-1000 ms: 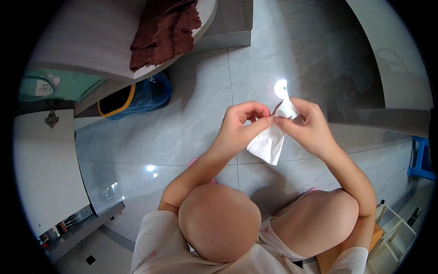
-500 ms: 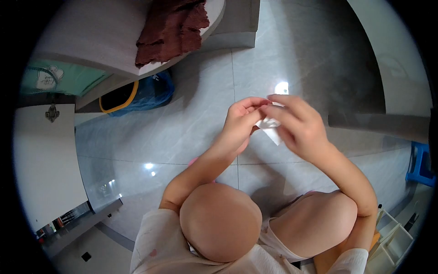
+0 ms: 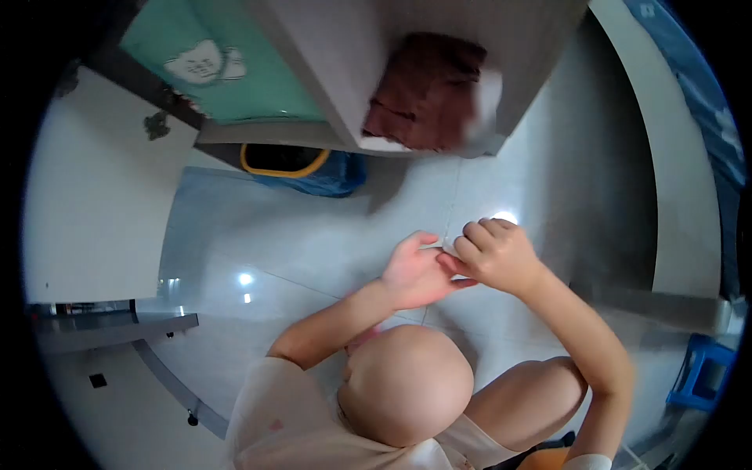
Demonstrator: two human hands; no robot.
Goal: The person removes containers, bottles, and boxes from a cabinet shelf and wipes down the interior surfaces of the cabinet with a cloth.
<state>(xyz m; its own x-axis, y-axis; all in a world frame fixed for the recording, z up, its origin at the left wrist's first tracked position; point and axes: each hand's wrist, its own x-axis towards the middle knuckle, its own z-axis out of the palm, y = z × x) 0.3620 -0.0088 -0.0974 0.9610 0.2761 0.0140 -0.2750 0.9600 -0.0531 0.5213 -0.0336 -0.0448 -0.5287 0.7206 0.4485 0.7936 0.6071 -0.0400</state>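
My right hand (image 3: 499,254) is closed, its fingers curled in, above the floor in front of my knees. A small whitish edge of a thin, paper-like white piece (image 3: 449,246) shows at its fingertips; the rest is hidden in the hand. Right beside it, my left hand (image 3: 419,272) is open, with the thumb raised and the fingers stretched toward the right hand. The fingertips of both hands overlap in this view, and I cannot tell whether they touch.
A dark red cloth (image 3: 427,90) lies on the cabinet ledge ahead. Below it stands a bin with a yellow rim (image 3: 286,171) and a blue bag. A green bag (image 3: 235,70) is at upper left, near a white cabinet door (image 3: 102,188). A blue stool (image 3: 701,372) stands at right.
The white piece hung between both hands before; now it is mostly hidden. My right hand has curled closed and my left has opened. The view has shifted, with the cabinet now closer.
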